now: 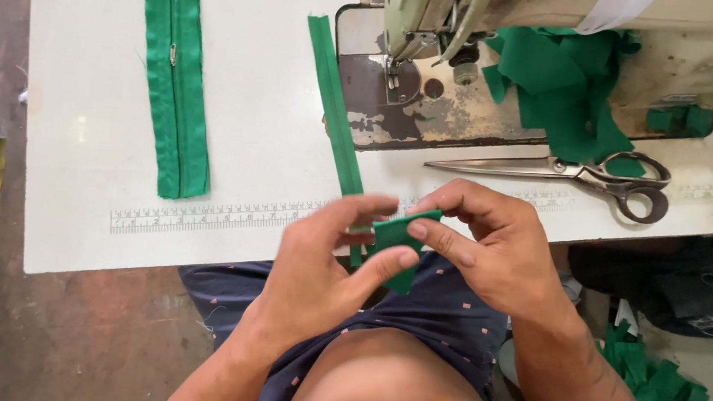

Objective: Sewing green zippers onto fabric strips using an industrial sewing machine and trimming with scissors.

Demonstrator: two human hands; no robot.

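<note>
Green fabric piece (396, 234): we are pinching it between our left hand (326, 258) and right hand (490, 247), near the white sewing table (73, 201) edge.

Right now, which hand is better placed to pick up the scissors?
Right hand. The scissors lie on the table just beyond it, handles on the right side; the left hand is farther away. Both hold the green fabric piece.

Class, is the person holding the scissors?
No: the scissors lie on the table, while both hands pinch a small green fabric piece.
</note>
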